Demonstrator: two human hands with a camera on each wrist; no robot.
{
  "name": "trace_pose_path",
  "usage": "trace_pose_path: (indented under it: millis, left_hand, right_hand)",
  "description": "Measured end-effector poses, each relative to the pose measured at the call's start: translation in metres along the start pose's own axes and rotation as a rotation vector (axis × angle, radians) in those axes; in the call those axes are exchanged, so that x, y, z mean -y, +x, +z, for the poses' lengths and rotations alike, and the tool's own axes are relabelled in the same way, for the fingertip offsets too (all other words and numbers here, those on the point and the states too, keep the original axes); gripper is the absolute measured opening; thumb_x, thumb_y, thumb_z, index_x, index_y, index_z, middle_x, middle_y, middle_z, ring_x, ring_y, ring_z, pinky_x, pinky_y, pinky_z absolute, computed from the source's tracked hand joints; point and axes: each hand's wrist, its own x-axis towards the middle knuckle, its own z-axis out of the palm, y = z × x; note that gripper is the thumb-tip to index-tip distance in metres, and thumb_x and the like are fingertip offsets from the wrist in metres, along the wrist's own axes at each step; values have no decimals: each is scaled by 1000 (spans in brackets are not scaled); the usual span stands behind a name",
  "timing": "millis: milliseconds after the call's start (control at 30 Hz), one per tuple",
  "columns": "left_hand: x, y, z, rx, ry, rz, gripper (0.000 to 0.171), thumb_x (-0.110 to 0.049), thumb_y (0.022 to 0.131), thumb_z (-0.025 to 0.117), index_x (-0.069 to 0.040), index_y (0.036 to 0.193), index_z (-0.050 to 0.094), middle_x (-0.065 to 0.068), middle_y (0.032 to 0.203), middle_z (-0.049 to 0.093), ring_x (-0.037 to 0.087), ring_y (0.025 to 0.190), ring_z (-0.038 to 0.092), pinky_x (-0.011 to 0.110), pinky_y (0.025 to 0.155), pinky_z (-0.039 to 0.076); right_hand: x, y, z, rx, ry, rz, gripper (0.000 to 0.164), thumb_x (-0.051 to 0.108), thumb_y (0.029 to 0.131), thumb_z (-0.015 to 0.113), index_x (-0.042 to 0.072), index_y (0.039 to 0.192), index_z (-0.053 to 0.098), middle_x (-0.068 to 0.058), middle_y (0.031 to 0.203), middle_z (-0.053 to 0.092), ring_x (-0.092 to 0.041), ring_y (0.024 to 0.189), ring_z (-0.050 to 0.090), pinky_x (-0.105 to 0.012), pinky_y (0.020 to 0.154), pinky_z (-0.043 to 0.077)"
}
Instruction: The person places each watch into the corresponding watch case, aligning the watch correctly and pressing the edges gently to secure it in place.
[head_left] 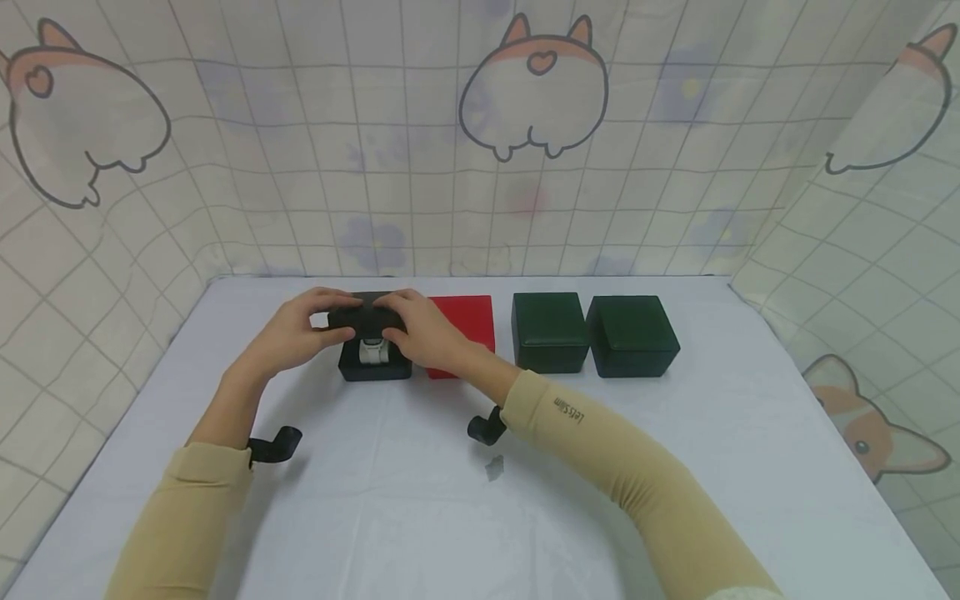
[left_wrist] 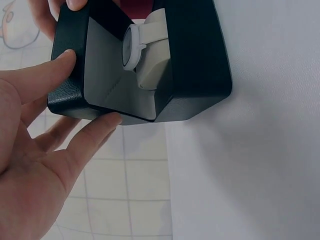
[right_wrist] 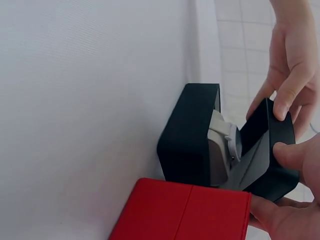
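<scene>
A black watch box (head_left: pixel 375 372) stands at the left end of a row, its hinged lid (head_left: pixel 367 319) tilted partway up. Inside it, a white wristwatch (left_wrist: pixel 131 47) is wrapped round a cream cushion against a pale lining. My left hand (head_left: pixel 288 337) grips the lid's left side, thumb on the front edge and fingers behind. From the other side my right hand (head_left: pixel 423 329) holds the lid's right end between thumb and fingers. In the right wrist view both hands are on the lid, and the watch (right_wrist: pixel 234 142) faces into the gap between lid and base.
Close on the right of the watch box stands a red box (head_left: pixel 467 317), partly behind my right hand and wrist. Further right are two closed dark green boxes, one (head_left: pixel 551 321) beside the other (head_left: pixel 633 325). A small grey patch (head_left: pixel 494 467) lies on the white table (head_left: pixel 420 533).
</scene>
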Motion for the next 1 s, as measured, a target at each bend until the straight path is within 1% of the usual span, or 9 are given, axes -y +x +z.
trace_pose_path:
  millis: [233, 400, 533, 700, 900, 1000]
  left_hand:
    - [1, -2, 2, -12, 12, 3, 44, -14, 96, 75, -7, 137, 64, 13, 145, 53, 39, 138, 44, 66, 107, 38]
    - [2, -3, 4, -19, 34, 11, 44, -13, 95, 76, -7, 136, 65, 14, 144, 53, 40, 137, 45, 65, 107, 38]
    - [2, -5, 6, -28, 33, 18, 44, -13, 93, 78, -6, 136, 65, 16, 145, 52, 41, 138, 43, 66, 106, 39]
    - [4, -8, 8, -38, 31, 9, 46, -11, 92, 79, -4, 135, 65, 16, 146, 52, 42, 140, 40, 66, 105, 40]
    - [6, -11, 12, -53, 14, 20, 47, -9, 91, 80, -3, 135, 65, 16, 144, 52, 41, 138, 44, 63, 103, 44]
    - [7, -14, 14, -65, -7, 29, 46, -6, 90, 81, -2, 134, 66, 16, 143, 52, 42, 136, 46, 60, 101, 48]
  right_hand:
    - [4, -1, 4, 4, -34, 18, 48, 15, 102, 65, 6, 147, 52, -15, 151, 47, -26, 132, 51, -33, 109, 45]
    - [7, -3, 5, 7, -27, 20, 49, 13, 101, 66, 5, 147, 51, -15, 151, 46, -27, 131, 51, -32, 108, 46]
    - [9, -6, 9, 3, -47, 13, 50, 12, 101, 66, 4, 148, 51, -16, 151, 45, -26, 132, 50, -29, 107, 46]
    - [11, -10, 14, -8, -77, 2, 51, 10, 100, 67, 4, 148, 50, -17, 153, 43, -28, 135, 49, -29, 107, 45]
    - [14, -13, 20, -18, -110, 24, 53, 10, 100, 68, 4, 149, 49, -21, 156, 38, -31, 137, 49, -32, 106, 46]
    - [15, -13, 24, -15, -139, 32, 54, 9, 100, 68, 4, 150, 49, -21, 158, 37, -31, 140, 45, -32, 106, 46]
